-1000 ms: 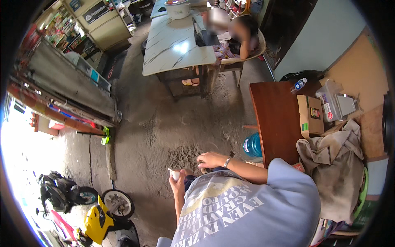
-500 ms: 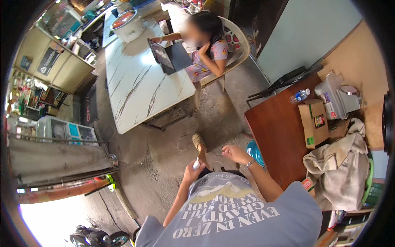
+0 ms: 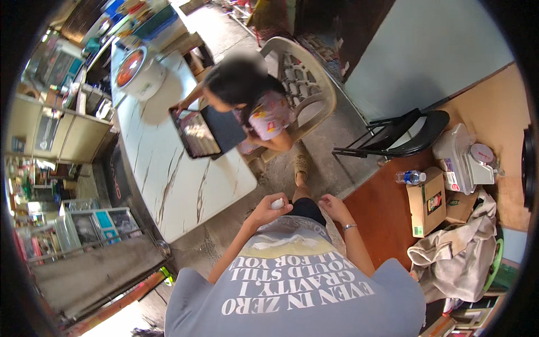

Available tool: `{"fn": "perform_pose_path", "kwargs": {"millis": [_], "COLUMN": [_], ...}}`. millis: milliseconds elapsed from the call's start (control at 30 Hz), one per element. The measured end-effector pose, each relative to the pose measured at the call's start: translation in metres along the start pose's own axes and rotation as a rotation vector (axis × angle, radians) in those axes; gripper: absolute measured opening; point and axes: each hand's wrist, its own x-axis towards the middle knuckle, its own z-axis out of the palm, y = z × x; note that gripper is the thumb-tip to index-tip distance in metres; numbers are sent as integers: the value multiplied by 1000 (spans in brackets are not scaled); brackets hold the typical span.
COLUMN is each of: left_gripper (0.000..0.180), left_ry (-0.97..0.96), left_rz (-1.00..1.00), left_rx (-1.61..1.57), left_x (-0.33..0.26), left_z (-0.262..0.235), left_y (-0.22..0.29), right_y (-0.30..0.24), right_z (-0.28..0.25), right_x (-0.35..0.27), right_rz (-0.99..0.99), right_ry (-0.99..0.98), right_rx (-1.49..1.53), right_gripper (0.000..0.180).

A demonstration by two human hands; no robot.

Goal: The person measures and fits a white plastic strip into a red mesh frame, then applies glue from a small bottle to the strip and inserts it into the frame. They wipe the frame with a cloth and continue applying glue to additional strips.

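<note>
Left hand (image 3: 265,210) closed around a small white object (image 3: 277,203) at waist height; right hand (image 3: 333,206) just beside it, empty, fingers loosely curled. White marble-pattern desk (image 3: 168,180) ahead carries a tablet (image 3: 196,133), a seated person (image 3: 252,106) touching it; brown desk (image 3: 382,219) on the right with a cardboard box (image 3: 426,202).

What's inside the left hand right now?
The left hand is closed around a small white object; only its top shows above the fingers, so the rest, and what kind of thing it is, stays hidden. The right hand beside it looks empty.
</note>
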Motion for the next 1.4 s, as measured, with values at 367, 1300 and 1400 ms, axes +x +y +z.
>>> {"fn": "perform_pose_path", "kwargs": {"millis": [367,1300,1400], "left_gripper": [29,27,24], "left_ry": [-51,483,440], "left_rz": [100,245,296], "left_rx": [107,-190,-80], "left_x": [172,652,718], "left_z": [-12,-30,-51], "left_y": [76,234,281], "right_y": [17,352,375], "right_z": [-97,-295,-334], "right_x": [195,378,415], "right_rz": [25,327,399], "right_ry": [-11,-303,-367], "right_rx": [-14,-11,141], "right_gripper": [38,52,55]}}
